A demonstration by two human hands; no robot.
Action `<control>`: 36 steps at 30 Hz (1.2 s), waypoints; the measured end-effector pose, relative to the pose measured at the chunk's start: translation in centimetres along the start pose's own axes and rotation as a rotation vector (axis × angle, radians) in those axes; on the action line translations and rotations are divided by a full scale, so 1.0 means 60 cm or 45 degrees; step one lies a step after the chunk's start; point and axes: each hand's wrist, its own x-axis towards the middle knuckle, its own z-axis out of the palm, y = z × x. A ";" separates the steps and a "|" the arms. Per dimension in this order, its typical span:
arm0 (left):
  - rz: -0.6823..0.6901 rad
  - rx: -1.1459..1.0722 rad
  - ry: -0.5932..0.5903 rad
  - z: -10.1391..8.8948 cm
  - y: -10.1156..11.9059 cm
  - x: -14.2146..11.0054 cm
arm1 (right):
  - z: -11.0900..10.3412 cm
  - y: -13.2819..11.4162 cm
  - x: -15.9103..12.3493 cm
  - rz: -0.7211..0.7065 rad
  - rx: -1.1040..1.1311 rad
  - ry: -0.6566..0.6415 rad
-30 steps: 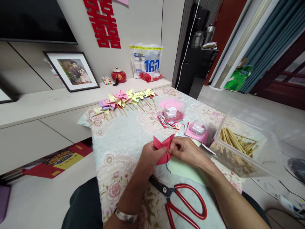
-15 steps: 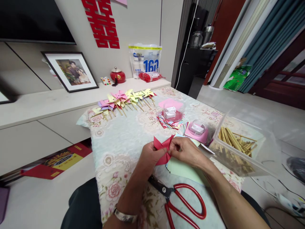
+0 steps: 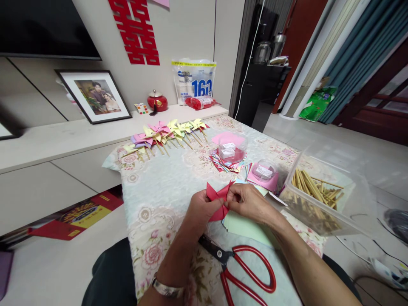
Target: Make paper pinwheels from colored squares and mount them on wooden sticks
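Note:
Between my two hands is a red paper pinwheel (image 3: 217, 213), its pointed blades sticking up and down. My left hand (image 3: 204, 206) pinches it from the left, thumb pressed near the centre. My right hand (image 3: 247, 202) is closed at the centre from the right, fingertips meeting the left thumb; any small item in them is hidden. Beneath my right wrist lies a stack of pale green paper (image 3: 248, 227). Red-handled scissors (image 3: 228, 259) rest on the tablecloth (image 3: 153, 182) just below my hands.
Finished pinwheels on sticks (image 3: 168, 131) lie at the table's far left. A clear tub (image 3: 234, 148) stands on patterned papers, a smaller round box (image 3: 264, 170) on pink paper. At right is a plastic bin (image 3: 318, 216) of bamboo sticks (image 3: 314, 187).
Almost nothing differs. Both hands stay at the centre of the red pinwheel, which has shifted only very slightly.

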 end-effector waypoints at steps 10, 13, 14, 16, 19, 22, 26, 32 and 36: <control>-0.013 0.022 -0.055 -0.013 -0.010 0.002 | -0.049 -0.011 -0.017 0.018 0.276 0.030; -0.059 0.040 -0.174 -0.017 -0.008 -0.001 | -0.073 -0.012 -0.024 -0.024 0.264 0.269; -0.076 0.056 -0.220 -0.018 -0.007 -0.002 | -0.076 -0.010 -0.026 -0.048 0.258 0.287; -0.096 0.102 -0.293 -0.021 -0.007 -0.003 | -0.077 -0.007 -0.027 -0.074 0.275 0.191; -0.103 0.156 -0.367 -0.023 -0.008 -0.006 | -0.070 -0.007 -0.027 -0.054 0.389 -0.101; -0.120 0.161 -0.425 -0.022 -0.008 -0.008 | -0.061 -0.011 -0.027 -0.042 0.428 -0.261; -0.117 0.163 -0.426 -0.017 -0.006 -0.010 | -0.050 -0.014 -0.024 -0.053 0.319 -0.293; -0.048 0.219 -0.375 -0.018 -0.012 -0.008 | -0.040 -0.018 -0.018 -0.002 0.193 -0.308; -0.046 0.223 -0.362 -0.020 -0.015 -0.006 | -0.038 -0.017 -0.018 0.002 0.198 -0.297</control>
